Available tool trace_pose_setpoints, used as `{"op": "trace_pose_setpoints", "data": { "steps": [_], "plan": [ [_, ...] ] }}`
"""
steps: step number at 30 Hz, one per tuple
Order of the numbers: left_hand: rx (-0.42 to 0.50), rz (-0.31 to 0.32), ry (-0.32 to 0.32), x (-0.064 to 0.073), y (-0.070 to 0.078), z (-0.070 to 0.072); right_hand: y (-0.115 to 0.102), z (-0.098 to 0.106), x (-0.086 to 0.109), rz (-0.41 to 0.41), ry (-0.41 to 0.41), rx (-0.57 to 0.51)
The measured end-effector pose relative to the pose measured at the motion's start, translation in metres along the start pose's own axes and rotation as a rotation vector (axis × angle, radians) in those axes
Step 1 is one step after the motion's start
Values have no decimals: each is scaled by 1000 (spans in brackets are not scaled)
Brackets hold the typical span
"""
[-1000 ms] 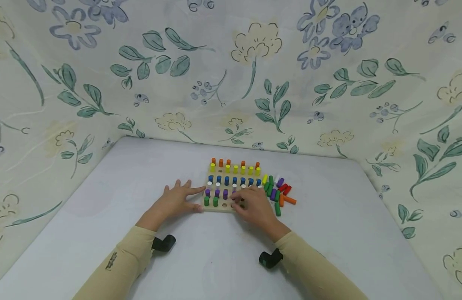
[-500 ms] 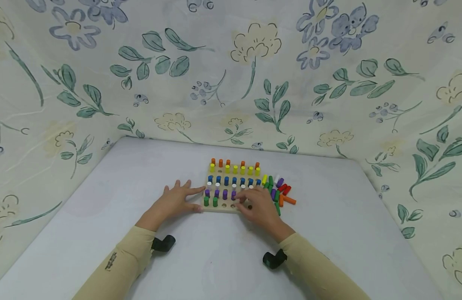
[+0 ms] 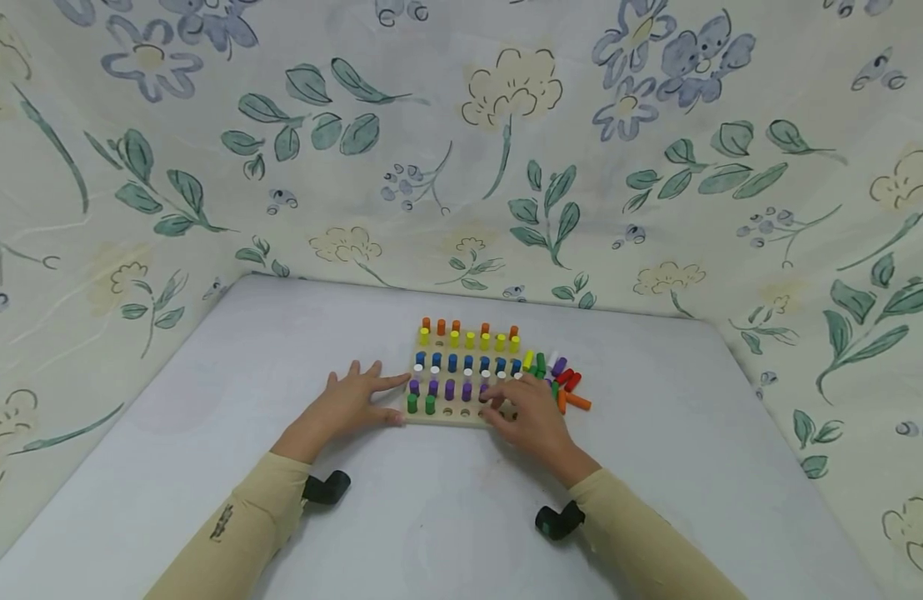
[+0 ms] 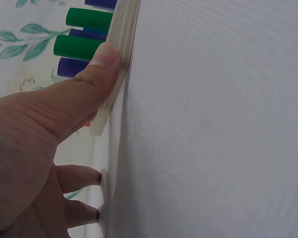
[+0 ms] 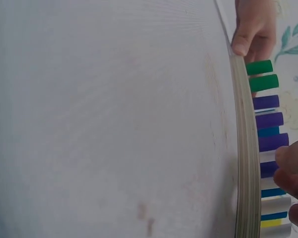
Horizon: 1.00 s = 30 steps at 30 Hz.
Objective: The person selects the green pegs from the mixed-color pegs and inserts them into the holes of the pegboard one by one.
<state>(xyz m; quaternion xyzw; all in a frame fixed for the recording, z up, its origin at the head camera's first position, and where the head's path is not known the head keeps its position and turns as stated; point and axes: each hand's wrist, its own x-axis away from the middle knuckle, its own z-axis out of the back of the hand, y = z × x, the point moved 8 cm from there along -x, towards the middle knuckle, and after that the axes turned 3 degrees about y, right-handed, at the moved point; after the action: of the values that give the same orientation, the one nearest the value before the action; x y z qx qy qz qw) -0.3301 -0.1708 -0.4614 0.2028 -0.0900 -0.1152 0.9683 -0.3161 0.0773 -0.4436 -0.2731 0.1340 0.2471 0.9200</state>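
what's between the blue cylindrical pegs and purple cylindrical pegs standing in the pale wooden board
A row of white cylindrical pegs, seen in the head view.

Loose pegs (image 3: 565, 377) lie right of the pegboard (image 3: 446, 421) on the table (image 3: 656, 417).

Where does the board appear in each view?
Head: the board lies just below centre.
Left wrist: the board shows edge-on, top, left of centre.
Right wrist: the board shows edge-on, right of centre.
Shared landmark: its two green pegs beside the left hand.
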Motion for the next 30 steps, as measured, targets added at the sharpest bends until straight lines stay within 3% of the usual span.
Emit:
{"op": "trace_pose_setpoints", "data": {
  "steps": [14, 30],
  "plan": [
    [2, 6, -7, 2, 1, 0, 5, 10, 6, 5, 47, 27],
    [-3, 5, 1, -1, -1, -2, 20, 14, 11, -52, 26, 59]
  ]
}}
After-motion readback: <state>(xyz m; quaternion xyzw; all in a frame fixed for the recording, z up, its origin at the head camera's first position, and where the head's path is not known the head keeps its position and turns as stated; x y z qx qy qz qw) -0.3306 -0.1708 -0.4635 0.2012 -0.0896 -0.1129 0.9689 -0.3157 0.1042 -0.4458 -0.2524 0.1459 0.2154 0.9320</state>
